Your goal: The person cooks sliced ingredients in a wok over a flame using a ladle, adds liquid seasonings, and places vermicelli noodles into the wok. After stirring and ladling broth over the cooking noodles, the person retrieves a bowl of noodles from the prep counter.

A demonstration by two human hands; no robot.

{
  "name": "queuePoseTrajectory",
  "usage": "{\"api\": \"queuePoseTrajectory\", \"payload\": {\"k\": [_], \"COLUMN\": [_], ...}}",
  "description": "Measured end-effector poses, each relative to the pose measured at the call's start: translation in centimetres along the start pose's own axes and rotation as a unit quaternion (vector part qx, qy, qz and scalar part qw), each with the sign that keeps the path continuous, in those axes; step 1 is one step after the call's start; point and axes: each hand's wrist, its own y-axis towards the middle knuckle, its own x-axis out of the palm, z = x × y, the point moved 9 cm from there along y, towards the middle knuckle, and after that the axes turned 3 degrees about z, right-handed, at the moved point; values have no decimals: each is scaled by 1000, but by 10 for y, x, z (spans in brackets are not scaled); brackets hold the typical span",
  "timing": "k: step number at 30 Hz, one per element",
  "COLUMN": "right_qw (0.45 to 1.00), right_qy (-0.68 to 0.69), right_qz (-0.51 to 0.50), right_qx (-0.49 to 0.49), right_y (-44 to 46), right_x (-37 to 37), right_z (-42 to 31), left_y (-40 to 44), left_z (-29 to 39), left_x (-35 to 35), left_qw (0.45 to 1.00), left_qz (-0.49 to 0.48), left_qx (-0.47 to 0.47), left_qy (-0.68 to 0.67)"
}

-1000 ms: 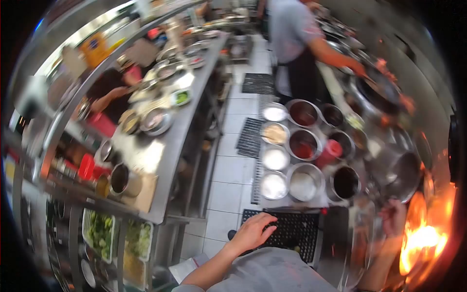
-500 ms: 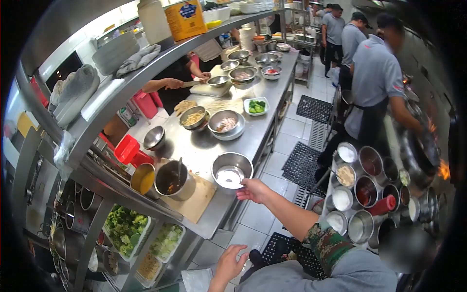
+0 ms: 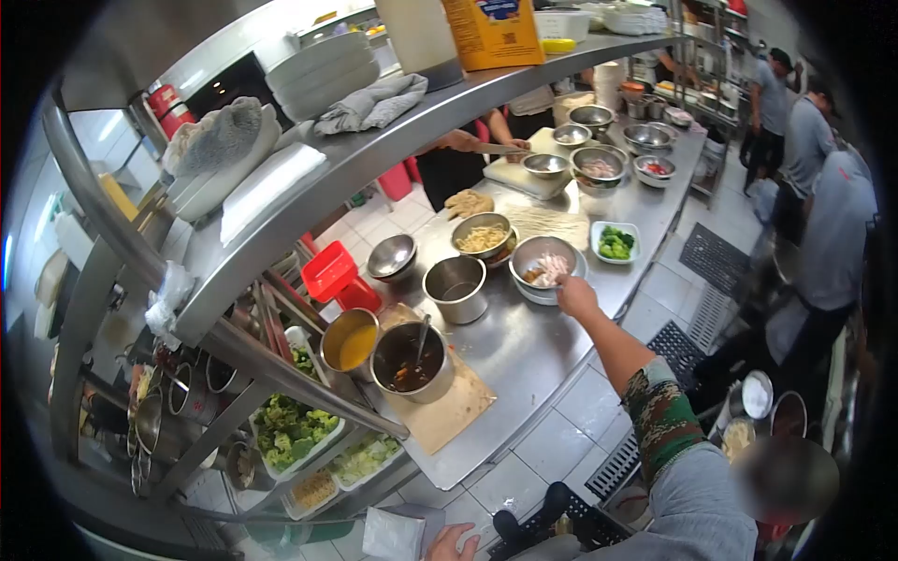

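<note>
My right hand (image 3: 577, 297) grips the near rim of a steel bowl (image 3: 545, 265) with pale sliced food in it, above a stacked plate or bowl on the steel table. To its left stands an empty steel pot (image 3: 456, 290). A bowl of yellow strips (image 3: 482, 236) sits behind, and a white dish of broccoli (image 3: 615, 243) is to the right. My left hand (image 3: 453, 542) is low at the bottom edge, fingers loosely curled and apart, near a white packet (image 3: 393, 535), holding nothing.
A pot of dark sauce (image 3: 411, 363) with a ladle and a pot of yellow liquid (image 3: 350, 340) stand at the table's near left. A steel shelf (image 3: 253, 220) arches overhead. A person's hands (image 3: 458, 142) work across the table. Other people stand at the right.
The view has swung from the stove side to the table. My right hand has let go of the empty steel pot, which now stands on the table, and has reached the bowl of sliced food.
</note>
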Motion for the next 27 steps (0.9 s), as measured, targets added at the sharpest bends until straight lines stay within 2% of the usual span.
{"api": "queuePoseTrajectory", "payload": {"k": [2, 6, 9, 13, 15, 17, 19, 21, 23, 24, 25, 26, 27], "right_qw": [999, 992, 987, 958, 948, 927, 916, 882, 880, 858, 833, 819, 800], "right_qy": [17, 76, 95, 139, 144, 198, 183, 196, 101, 90, 78, -4, -79], "right_qz": [2, 66, 122, 244, 283, 317, 355, 422, 446, 485, 524, 538, 543], "right_qx": [-33, -71, -48, -60, -31, 4, 35, 69, 127, 142, 156, 199, 241], "right_y": [9, 7, -15, -76, -127, -195, -278, -369, -462, -509, -558, -605, -648], "right_x": [3, -11, -39, -127, -181, -233, -289, -339, -383, -400, -416, -438, -457], "right_z": [2, -16, -24, -32, -23, -6, 9, 29, 47, 62, 76, 68, 60], "left_y": [-8, -17, -20, -15, -12, -15, -21, -34, -44, -56, -60, -65, -82], "left_z": [9, 20, 21, 33, 29, 44, 52, 53, 57, 59, 55, 54, 61], "left_x": [-4, -3, 2, 11, 19, 18, 20, 27, 43, 59, 67, 75, 88], "left_qw": [998, 998, 999, 993, 986, 966, 955, 935, 912, 886, 885, 885, 858], "left_qz": [39, 56, 38, -29, -72, -73, -112, -168, -189, -243, -253, -260, -303], "left_qx": [6, 20, 32, 114, 148, 240, 271, 310, 358, 389, 385, 380, 409], "left_qy": [55, 38, 9, 24, 27, 65, 51, 35, 68, 66, 65, 67, 71]}}
